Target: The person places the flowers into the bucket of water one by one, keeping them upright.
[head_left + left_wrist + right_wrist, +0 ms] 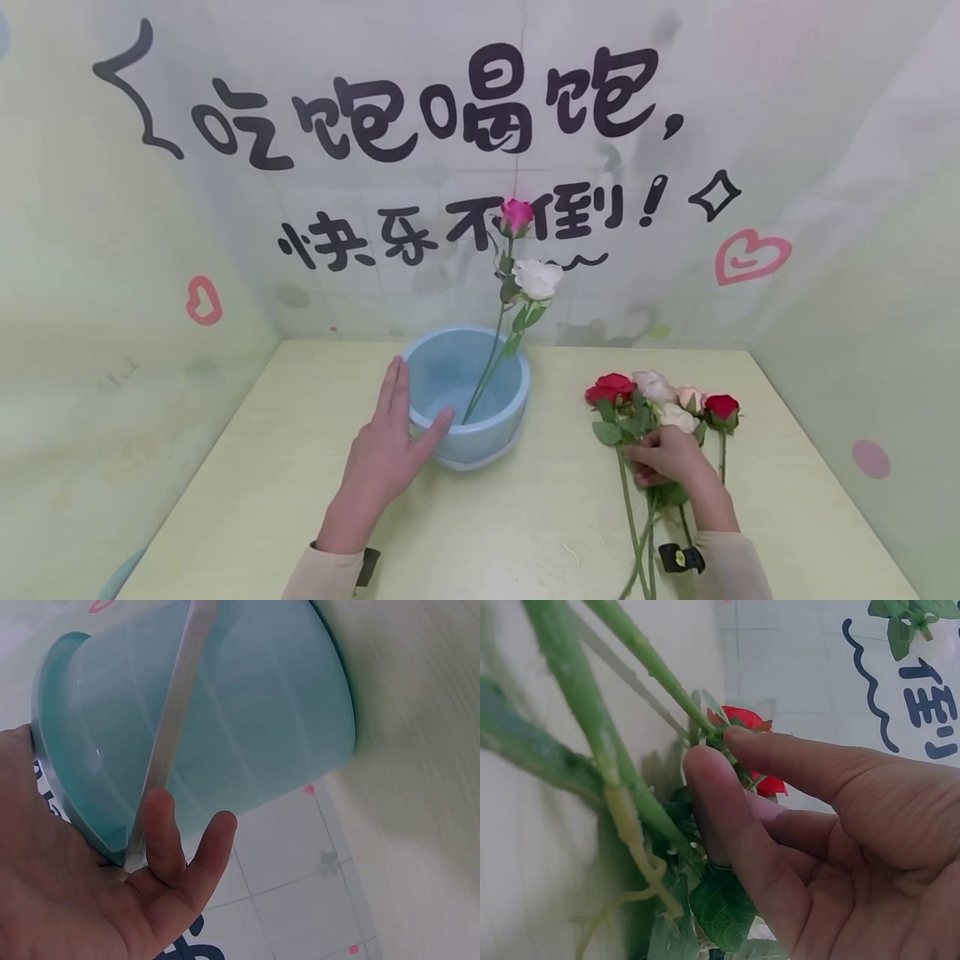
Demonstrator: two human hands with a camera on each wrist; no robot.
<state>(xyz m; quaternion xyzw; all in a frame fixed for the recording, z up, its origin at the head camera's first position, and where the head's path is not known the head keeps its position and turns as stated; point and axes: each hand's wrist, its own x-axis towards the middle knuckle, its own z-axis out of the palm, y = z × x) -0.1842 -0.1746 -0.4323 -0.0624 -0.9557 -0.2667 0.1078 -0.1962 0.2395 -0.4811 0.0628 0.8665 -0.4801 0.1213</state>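
A light blue bucket (491, 435) stands on the table with a pink rose (517, 215) and a white rose (537, 279) leaning in it, stems crossing the far rim. My left hand (386, 454) rests on its near left rim, fingers extended along the side and thumb over the edge. The left wrist view shows the pale handle (174, 712) beside those fingers. At the right, my right hand (670, 458) pinches a red rose (611, 388) by its stem between thumb and index finger; the bloom is partly hidden behind the fingertips in the right wrist view.
Around the right hand lie more roses: a pale one (653, 386), a cream one (677, 417), a peach one (690, 395) and another red one (722, 407). Their stems point toward the front edge. A printed wall (420, 292) rises behind the table (517, 517).
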